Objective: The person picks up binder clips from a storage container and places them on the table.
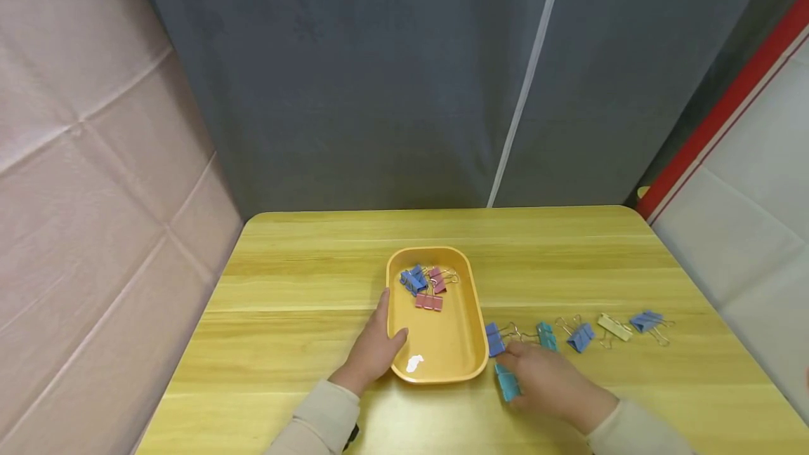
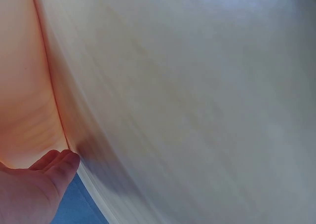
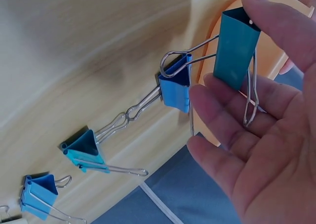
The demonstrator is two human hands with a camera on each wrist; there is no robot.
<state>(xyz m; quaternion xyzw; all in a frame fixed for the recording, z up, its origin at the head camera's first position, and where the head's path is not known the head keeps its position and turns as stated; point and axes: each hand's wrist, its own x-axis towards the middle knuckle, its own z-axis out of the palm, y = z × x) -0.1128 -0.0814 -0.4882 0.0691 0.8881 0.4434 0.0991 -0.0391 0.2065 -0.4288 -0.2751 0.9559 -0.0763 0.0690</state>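
Observation:
In the head view a yellow tray [image 1: 436, 367] stands on the table, two pink binder clips [image 1: 429, 302] and some blue binder clips [image 1: 413, 279] lying toward its far end. My left hand [image 1: 373, 346] grips the tray's left side, thumb over the rim and fingers along the outer wall. My right hand [image 1: 550, 378], just right of the tray, pinches a teal binder clip [image 3: 237, 49] between thumb and fingers. Close by it on the table lie a blue binder clip [image 3: 175, 86] and another teal binder clip [image 3: 86, 150].
Farther right, in a row, are a blue clip [image 1: 580, 337], a pale yellow clip [image 1: 615, 327] and one more blue clip [image 1: 646, 320]. A dark grey curtain [image 1: 354, 90] hangs behind the wooden table [image 1: 284, 286]. Pale sheets flank both sides.

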